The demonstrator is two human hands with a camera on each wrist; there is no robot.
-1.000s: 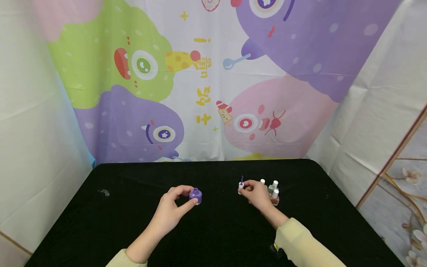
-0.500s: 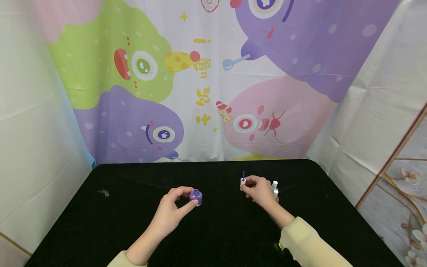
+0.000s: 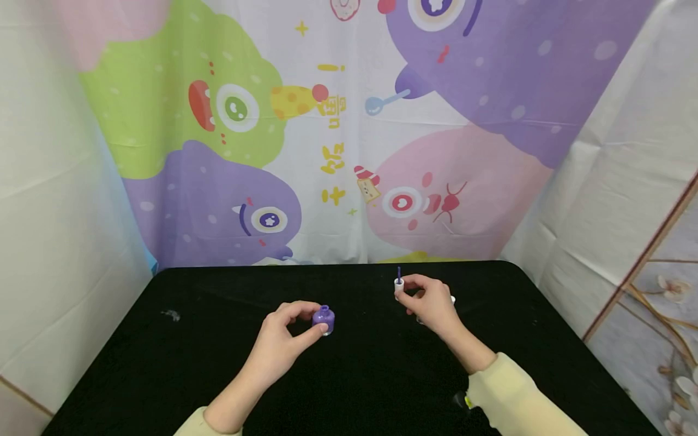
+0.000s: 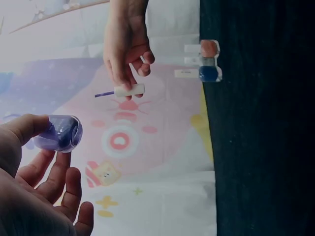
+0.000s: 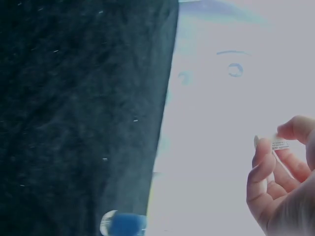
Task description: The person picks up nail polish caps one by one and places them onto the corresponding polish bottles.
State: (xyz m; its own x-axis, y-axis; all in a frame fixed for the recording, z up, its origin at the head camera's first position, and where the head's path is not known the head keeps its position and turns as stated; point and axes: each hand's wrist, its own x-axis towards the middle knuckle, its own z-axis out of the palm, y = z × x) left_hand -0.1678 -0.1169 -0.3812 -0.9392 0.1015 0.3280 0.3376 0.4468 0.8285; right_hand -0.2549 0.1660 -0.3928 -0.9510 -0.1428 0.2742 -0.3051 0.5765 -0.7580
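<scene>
My left hand [image 3: 278, 342] grips a small purple nail polish bottle [image 3: 324, 321] between thumb and fingers; its neck is uncapped and points up. To the right, my right hand [image 3: 435, 307] pinches a white nail polish cap [image 3: 398, 288], with its purple-coated brush [image 3: 399, 273] upright. Cap and bottle are well apart. In the left wrist view, the bottle [image 4: 60, 132] is held by the thumb and fingertips, and the brush [image 4: 104, 94] juts from the cap [image 4: 130, 90]. The right wrist view is overexposed around the fingers.
In the left wrist view, an orange-brown bottle [image 4: 209, 48], a clear greyish one [image 4: 207, 62] and a blue one [image 4: 209, 73] stand in a row with white caps. My right hand mostly covers them in the head view. A printed curtain [image 3: 338, 233] hangs behind the black table [image 3: 349, 387].
My right hand has risen and shifted slightly right with the cap and brush, now hiding most of the standing bottles. My left hand and its bottle have moved slightly right.
</scene>
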